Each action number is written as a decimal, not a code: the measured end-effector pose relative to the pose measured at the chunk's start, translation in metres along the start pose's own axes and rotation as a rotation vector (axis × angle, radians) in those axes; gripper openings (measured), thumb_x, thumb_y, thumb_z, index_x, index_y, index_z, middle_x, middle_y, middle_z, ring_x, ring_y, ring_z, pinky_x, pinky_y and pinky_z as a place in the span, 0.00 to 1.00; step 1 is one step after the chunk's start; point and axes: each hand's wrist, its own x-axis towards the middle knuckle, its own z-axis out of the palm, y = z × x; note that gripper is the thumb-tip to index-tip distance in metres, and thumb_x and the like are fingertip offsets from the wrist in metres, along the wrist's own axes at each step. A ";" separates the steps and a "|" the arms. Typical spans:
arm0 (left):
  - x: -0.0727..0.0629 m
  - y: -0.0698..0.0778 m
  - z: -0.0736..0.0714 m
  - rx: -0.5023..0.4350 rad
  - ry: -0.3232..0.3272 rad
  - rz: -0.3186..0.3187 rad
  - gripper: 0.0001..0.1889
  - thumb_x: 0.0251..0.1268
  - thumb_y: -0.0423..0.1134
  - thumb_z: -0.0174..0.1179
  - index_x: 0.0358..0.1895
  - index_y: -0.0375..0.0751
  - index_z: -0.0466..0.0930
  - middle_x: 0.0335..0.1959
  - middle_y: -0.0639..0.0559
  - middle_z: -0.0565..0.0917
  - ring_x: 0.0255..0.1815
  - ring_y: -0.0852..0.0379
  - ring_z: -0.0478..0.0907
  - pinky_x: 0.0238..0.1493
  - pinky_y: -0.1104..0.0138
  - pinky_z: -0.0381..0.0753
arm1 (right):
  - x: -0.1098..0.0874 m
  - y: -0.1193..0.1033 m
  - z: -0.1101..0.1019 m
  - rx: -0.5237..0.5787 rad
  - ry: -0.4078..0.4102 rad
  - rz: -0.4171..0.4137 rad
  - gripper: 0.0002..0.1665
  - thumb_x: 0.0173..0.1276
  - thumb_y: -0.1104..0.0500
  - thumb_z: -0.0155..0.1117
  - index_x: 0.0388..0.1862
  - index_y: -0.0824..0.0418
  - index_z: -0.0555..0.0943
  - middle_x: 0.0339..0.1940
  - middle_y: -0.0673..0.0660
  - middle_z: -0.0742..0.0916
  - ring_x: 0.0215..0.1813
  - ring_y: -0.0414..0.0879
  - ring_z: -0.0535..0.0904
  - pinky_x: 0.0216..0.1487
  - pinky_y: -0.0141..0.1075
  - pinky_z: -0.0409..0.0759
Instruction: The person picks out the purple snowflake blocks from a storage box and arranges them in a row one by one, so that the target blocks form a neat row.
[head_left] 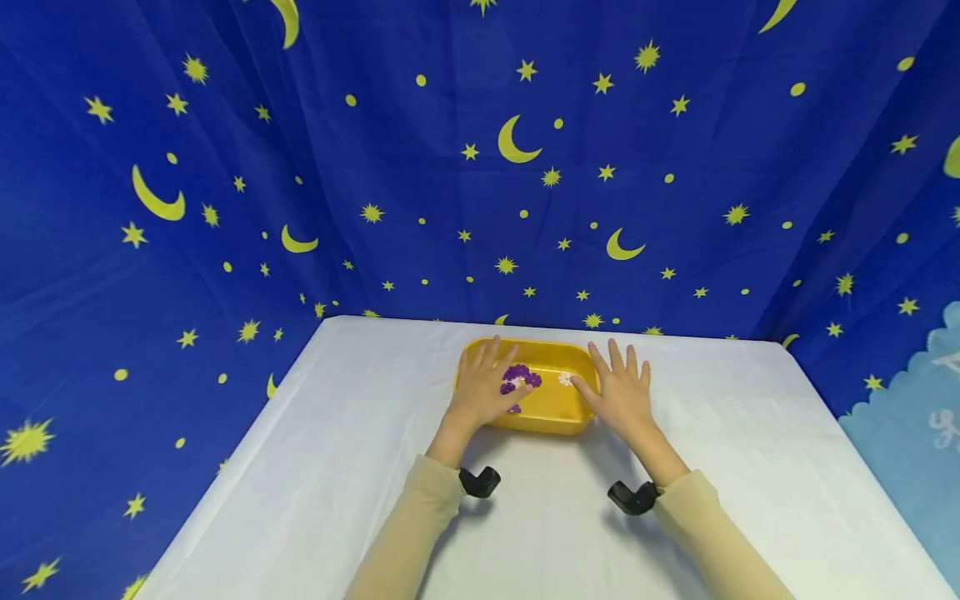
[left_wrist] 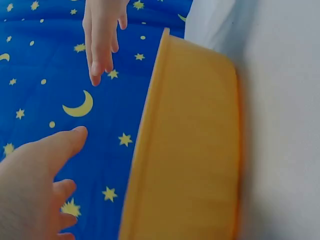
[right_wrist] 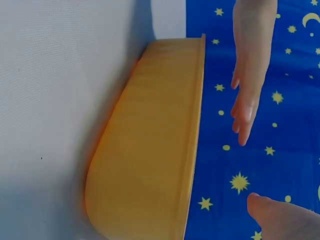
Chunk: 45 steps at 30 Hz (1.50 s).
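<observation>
Yellow rectangular plastic bin (head_left: 551, 408), rounded corners, sits at 12 o'clock on the white tablecloth (head_left: 555, 542), close to the far edge. Clock directions below are taken from bin centre, head view.

Inside: purple flower-shaped pieces (head_left: 533, 380) bunched toward 9 o'clock, partly behind the left thumb, at least one white piece (head_left: 517, 382) mixed in; exact count can't be told. Separate white flower-shaped piece (head_left: 565, 378) lies toward 2 o'clock, well apart from the bunch, next to the right thumb as seen from above.

Left hand (head_left: 480, 388): released, holding nothing, fingers spread, over the bin's 9 o'clock end, thumb pointing to 3 o'clock. Right hand (head_left: 624, 396): also released, fingers spread, at the 3 o'clock end, thumb reaching over the rim toward 10 o'clock. Both wrist views show the hands above rim level, apart from the bin, palms down.

Beige sleeves (head_left: 412, 525) on both arms, black wrist fitting (head_left: 480, 482) at left cuff, matching black fitting (head_left: 633, 498) at right cuff. Blue curtain (head_left: 420, 167) with yellow moons, stars and dots behind and to the sides; light-blue panel (head_left: 903, 408) with white marks out at 3 o'clock.
</observation>
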 end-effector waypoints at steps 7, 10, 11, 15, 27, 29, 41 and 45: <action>-0.007 -0.021 0.006 -0.157 0.200 0.026 0.43 0.58 0.64 0.57 0.72 0.45 0.60 0.74 0.45 0.61 0.76 0.45 0.56 0.74 0.47 0.55 | 0.008 -0.002 0.011 0.021 0.050 -0.065 0.39 0.68 0.42 0.55 0.73 0.57 0.62 0.74 0.70 0.62 0.74 0.72 0.50 0.71 0.68 0.45; -0.011 -0.032 0.014 -0.254 0.290 0.022 0.43 0.56 0.62 0.60 0.71 0.43 0.60 0.72 0.46 0.64 0.74 0.46 0.60 0.73 0.47 0.58 | 0.010 -0.003 0.017 0.029 0.073 -0.102 0.37 0.67 0.44 0.58 0.70 0.59 0.66 0.72 0.70 0.66 0.73 0.72 0.55 0.70 0.68 0.49; -0.013 -0.035 0.017 -0.287 0.320 0.023 0.43 0.55 0.61 0.62 0.71 0.42 0.61 0.72 0.45 0.66 0.73 0.45 0.61 0.72 0.46 0.59 | 0.011 -0.003 0.019 0.039 0.079 -0.113 0.36 0.66 0.45 0.59 0.69 0.59 0.66 0.71 0.70 0.67 0.72 0.72 0.56 0.70 0.68 0.50; -0.018 -0.044 0.030 -0.408 0.400 0.026 0.43 0.50 0.55 0.67 0.69 0.40 0.63 0.69 0.43 0.68 0.70 0.43 0.64 0.69 0.43 0.61 | 0.013 -0.008 0.024 0.073 0.111 -0.158 0.35 0.65 0.48 0.61 0.67 0.62 0.69 0.69 0.69 0.70 0.70 0.72 0.60 0.70 0.67 0.53; -0.025 -0.053 0.061 -0.817 0.418 -0.040 0.51 0.40 0.49 0.76 0.70 0.40 0.60 0.74 0.41 0.58 0.75 0.39 0.54 0.71 0.38 0.54 | 0.035 -0.025 0.044 0.438 0.140 -0.190 0.28 0.63 0.57 0.65 0.58 0.71 0.76 0.61 0.70 0.78 0.65 0.64 0.72 0.68 0.55 0.68; -0.025 -0.052 0.063 -0.851 0.423 -0.056 0.52 0.39 0.49 0.77 0.70 0.39 0.60 0.75 0.40 0.57 0.75 0.38 0.53 0.71 0.39 0.53 | 0.039 -0.027 0.046 0.488 0.145 -0.178 0.26 0.62 0.59 0.66 0.56 0.72 0.77 0.57 0.70 0.81 0.61 0.64 0.75 0.66 0.53 0.71; -0.032 -0.047 0.069 -0.976 0.468 -0.064 0.47 0.42 0.32 0.75 0.69 0.33 0.60 0.74 0.35 0.57 0.75 0.38 0.53 0.75 0.47 0.53 | 0.060 -0.027 0.054 0.677 0.042 -0.071 0.19 0.62 0.65 0.65 0.51 0.72 0.79 0.45 0.69 0.86 0.48 0.59 0.81 0.54 0.49 0.81; -0.039 -0.039 0.046 -0.957 0.451 -0.064 0.46 0.43 0.31 0.74 0.68 0.26 0.59 0.73 0.31 0.58 0.74 0.35 0.54 0.73 0.46 0.54 | 0.068 -0.027 0.058 0.698 0.023 -0.050 0.18 0.61 0.67 0.65 0.50 0.72 0.79 0.45 0.68 0.85 0.48 0.58 0.81 0.53 0.48 0.82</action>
